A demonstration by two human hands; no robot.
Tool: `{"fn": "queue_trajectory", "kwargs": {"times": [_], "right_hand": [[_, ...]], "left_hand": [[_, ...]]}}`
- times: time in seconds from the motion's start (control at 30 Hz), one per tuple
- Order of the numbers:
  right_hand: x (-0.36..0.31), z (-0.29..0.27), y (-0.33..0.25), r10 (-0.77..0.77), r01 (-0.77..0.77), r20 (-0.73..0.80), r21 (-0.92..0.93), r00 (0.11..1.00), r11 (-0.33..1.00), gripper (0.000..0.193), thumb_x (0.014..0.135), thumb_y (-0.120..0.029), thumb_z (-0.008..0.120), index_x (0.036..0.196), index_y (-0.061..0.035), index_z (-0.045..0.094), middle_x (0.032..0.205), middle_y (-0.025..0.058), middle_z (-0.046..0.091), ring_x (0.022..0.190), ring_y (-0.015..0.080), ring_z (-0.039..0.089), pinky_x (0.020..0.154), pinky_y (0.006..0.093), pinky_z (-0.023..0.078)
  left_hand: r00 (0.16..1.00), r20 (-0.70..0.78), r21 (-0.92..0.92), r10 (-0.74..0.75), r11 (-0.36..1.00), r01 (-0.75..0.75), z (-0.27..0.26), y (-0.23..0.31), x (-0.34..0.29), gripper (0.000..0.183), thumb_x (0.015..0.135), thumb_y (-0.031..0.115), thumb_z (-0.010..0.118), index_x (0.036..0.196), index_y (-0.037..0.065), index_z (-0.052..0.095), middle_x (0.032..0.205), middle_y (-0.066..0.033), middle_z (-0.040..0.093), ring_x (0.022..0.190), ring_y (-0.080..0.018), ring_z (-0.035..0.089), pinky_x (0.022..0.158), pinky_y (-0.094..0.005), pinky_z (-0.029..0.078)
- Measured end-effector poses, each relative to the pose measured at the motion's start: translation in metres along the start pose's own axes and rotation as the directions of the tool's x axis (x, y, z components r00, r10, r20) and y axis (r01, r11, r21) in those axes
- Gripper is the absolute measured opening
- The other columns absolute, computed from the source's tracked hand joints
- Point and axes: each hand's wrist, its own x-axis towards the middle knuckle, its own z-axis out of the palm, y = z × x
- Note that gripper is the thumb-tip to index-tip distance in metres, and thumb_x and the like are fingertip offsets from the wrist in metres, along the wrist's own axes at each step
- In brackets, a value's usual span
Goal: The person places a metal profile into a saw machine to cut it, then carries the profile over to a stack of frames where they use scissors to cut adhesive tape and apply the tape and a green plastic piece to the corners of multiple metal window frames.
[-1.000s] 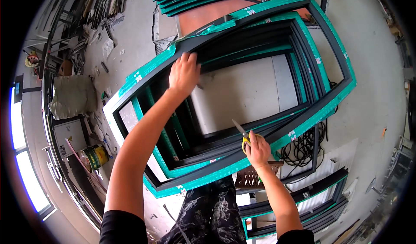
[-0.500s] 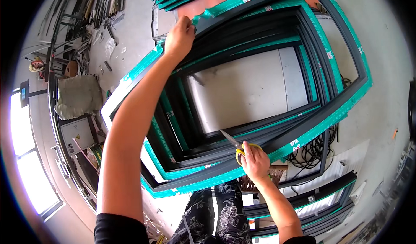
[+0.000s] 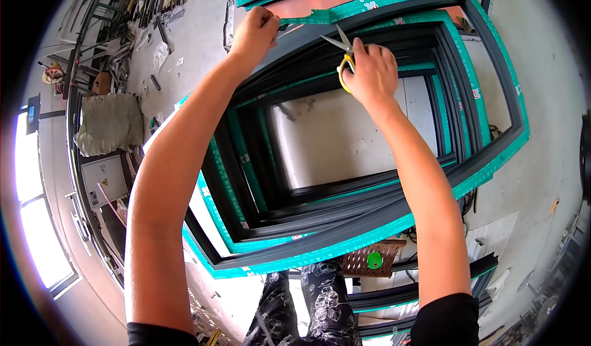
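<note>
From the head, 1 fisheye view looks down on the nearby frames.

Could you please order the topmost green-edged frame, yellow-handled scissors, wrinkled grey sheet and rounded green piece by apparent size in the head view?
1. topmost green-edged frame
2. wrinkled grey sheet
3. yellow-handled scissors
4. rounded green piece

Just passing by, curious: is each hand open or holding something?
Left hand: closed, pinching thin green film strip.
Right hand: holding yellow-handled metal scissors, blades open.
</note>
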Motion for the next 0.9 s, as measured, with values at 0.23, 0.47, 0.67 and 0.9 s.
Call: {"fn": "queue_trajectory", "kwargs": {"times": [0.23,0.47,0.67,0.9], "right_hand": [[0.054,0.027,-0.014,0.053,-0.037,0.12,-0.138,0.991,0.99,0.045,0.076,-0.032,0.071,0.114,-0.0093,0.063,0.096,0.0074,0.063,0.098,0.0269,0.058,0.086,0.0368,0.048],[0.09,0.038,-0.015,0.119,-0.114,0.502,-0.039,0.857,0.993,0.021,0.087,-0.021,0.059,0.096,-0.0042,0.066,0.096,0.0141,0.068,0.088,0.0324,0.067,0.071,0.0436,0.055],[0.023,0.002,-0.062,0.024,-0.035,0.186,0.057,0.982,0.998,0.036,0.073,-0.038,0.073,0.095,-0.011,0.061,0.086,0.0108,0.062,0.086,0.032,0.06,0.074,0.0448,0.05],[-0.008,0.032,-0.161,-0.222,0.211,0.073,0.141,0.972,0.967,0.036,0.068,-0.028,0.075,0.097,-0.0091,0.064,0.085,0.0097,0.061,0.087,0.0298,0.057,0.08,0.0406,0.047]], "left_hand": [[0.999,0.041,-0.012,-0.026,1.0,0.026,-0.005,0.003,-0.001,0.021,0.095,0.022,0.055,0.096,0.002,0.053,0.077,-0.0027,0.051,0.068,-0.0119,0.051,0.07,-0.0273,0.047],[0.998,0.06,-0.221,-0.02,0.975,0.033,-0.032,-0.009,-0.012,0.022,0.095,0.022,0.056,0.103,0.001,0.054,0.082,-0.0039,0.053,0.072,-0.0126,0.053,0.073,-0.0292,0.049],[0.991,-0.114,-0.405,-0.074,0.914,0.021,-0.119,-0.014,-0.03,0.023,0.1,0.026,0.051,0.108,0.005,0.053,0.091,-0.0043,0.06,0.098,-0.0171,0.063,0.089,-0.0298,0.047],[0.961,-0.136,-0.532,-0.24,0.836,0.133,-0.149,-0.038,-0.055,0.02,0.101,0.024,0.049,0.108,0.005,0.051,0.102,-0.0055,0.064,0.109,-0.0176,0.061,0.096,-0.0382,0.046]]}}
